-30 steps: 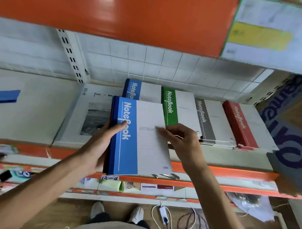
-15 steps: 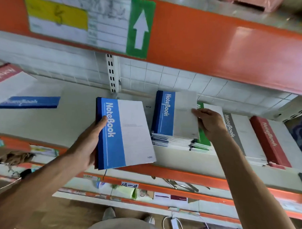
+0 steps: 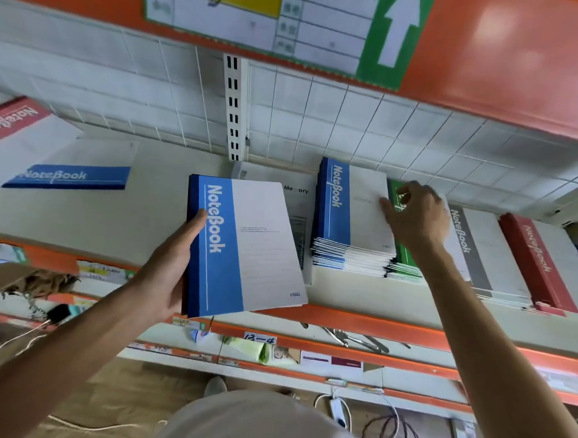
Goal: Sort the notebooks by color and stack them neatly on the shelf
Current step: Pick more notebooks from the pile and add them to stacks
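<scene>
My left hand (image 3: pixel 167 280) grips a few blue notebooks (image 3: pixel 247 247) by the spine and holds them tilted above the shelf's front edge. To their right a blue notebook stack (image 3: pixel 350 214) lies on the shelf (image 3: pixel 117 226). My right hand (image 3: pixel 415 216) holds that stack's right edge, thumb on the top cover and fingers curled over the side. Partly hidden under that hand is a green stack (image 3: pixel 405 265), followed to the right by a grey stack (image 3: pixel 476 251) and a red stack (image 3: pixel 535 260).
At the far left of the shelf lie a loose blue notebook (image 3: pixel 66 176) and a red one (image 3: pixel 19 127). A white booklet (image 3: pixel 298 193) sits behind the held notebooks. An orange beam (image 3: pixel 483 61) hangs overhead. Lower shelves hold clutter, and cables lie on the floor.
My left hand has carried the blue notebooks left, away from the stack. My right hand let go of them and moved to the right edge of the blue stack on the shelf.
</scene>
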`<action>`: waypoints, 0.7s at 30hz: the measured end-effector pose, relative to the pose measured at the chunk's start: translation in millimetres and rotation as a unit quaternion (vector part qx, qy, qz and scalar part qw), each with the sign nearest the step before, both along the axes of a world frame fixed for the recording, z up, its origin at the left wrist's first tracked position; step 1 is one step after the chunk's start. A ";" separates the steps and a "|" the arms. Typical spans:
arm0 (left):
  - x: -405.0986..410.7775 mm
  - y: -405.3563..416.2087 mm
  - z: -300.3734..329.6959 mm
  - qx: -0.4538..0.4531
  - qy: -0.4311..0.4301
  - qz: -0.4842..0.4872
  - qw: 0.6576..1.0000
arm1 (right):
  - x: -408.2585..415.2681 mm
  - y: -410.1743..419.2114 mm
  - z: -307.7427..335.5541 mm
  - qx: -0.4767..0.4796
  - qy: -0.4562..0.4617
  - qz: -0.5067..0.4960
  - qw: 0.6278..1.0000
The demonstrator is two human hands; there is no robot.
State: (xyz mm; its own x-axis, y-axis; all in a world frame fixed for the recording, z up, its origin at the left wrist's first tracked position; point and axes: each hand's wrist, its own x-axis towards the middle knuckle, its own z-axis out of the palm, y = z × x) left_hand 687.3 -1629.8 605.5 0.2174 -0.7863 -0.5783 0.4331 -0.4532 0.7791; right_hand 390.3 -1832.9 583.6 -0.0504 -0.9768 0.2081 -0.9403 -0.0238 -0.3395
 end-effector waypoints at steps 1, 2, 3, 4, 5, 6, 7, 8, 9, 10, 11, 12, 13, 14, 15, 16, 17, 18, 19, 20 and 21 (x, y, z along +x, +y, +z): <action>-0.2 0.5 0.7 -0.007 0.005 -0.007 1.000 | 3.6 10.9 4.0 -0.028 0.021 0.024 0.999; -0.2 0.7 2.0 -0.014 0.011 -0.011 1.000 | 9.2 22.1 8.2 -0.040 -0.008 0.053 0.998; -0.6 1.0 2.8 -0.020 0.020 -0.013 1.000 | 15.8 35.8 11.4 -0.030 -0.072 0.088 0.993; -1.8 1.7 3.6 -0.023 0.031 -0.017 0.999 | 24.4 52.9 13.2 0.004 -0.146 0.123 0.982; -2.5 1.5 3.5 -0.027 0.038 -0.024 0.999 | 34.8 70.6 13.4 0.055 -0.216 0.150 0.963; -4.5 0.7 2.9 -0.030 0.039 -0.033 0.998 | 44.9 88.3 13.6 0.108 -0.278 0.167 0.940; -6.3 -0.4 1.3 -0.033 0.038 -0.040 0.998 | 54.6 103.6 13.2 0.157 -0.333 0.172 0.914; -8.8 -1.6 0.4 -0.031 0.036 -0.043 0.998 | 61.8 115.6 12.4 0.192 -0.376 0.165 0.891; -11.2 -2.7 -0.8 -0.026 0.033 -0.042 0.998 | 65.8 123.5 11.2 0.211 -0.408 0.148 0.876; -13.0 -4.3 -2.5 -0.022 0.025 -0.042 0.999 | 67.0 128.2 10.3 0.219 -0.435 0.126 0.865; -15.5 -5.7 -3.8 -0.024 0.016 -0.044 0.999 | 64.8 129.9 9.2 0.225 -0.463 0.100 0.851; -17.7 -6.8 -4.5 -0.029 0.004 -0.049 0.998 | 60.6 130.4 7.2 0.232 -0.492 0.077 0.835; -19.8 -7.3 -5.1 -0.038 -0.007 -0.054 0.998 | 56.1 131.0 5.3 0.241 -0.516 0.060 0.819; -21.7 -7.0 -5.4 -0.049 -0.016 -0.059 0.997 | 51.4 132.1 3.1 0.251 -0.535 0.051 0.805; -24.2 -6.8 -5.3 -0.057 -0.021 -0.065 0.996 | 46.8 133.5 1.3 0.262 -0.552 0.049 0.790; -26.7 -6.8 -4.4 -0.063 -0.019 -0.069 0.995 | 42.3 133.8 -0.6 0.271 -0.566 0.051 0.777; -29.0 -7.5 -4.4 -0.066 -0.015 -0.071 0.995 | 38.3 132.7 -1.0 0.276 -0.578 0.053 0.766; -30.9 -8.1 -3.7 -0.068 -0.009 -0.073 0.995 | 33.6 129.6 -0.3 0.273 -0.584 0.055 0.763; -32.1 -9.2 -2.9 -0.069 -0.007 -0.071 0.995 | 28.0 123.1 0.6 0.260 -0.585 0.053 0.766; -32.9 -10.1 -2.3 -0.071 -0.010 -0.067 0.995 | 20.8 113.8 1.6 0.240 -0.584 0.046 0.774; -32.7 -11.0 -2.2 -0.071 -0.016 -0.061 0.996 | 13.5 102.4 3.8 0.219 -0.586 0.036 0.779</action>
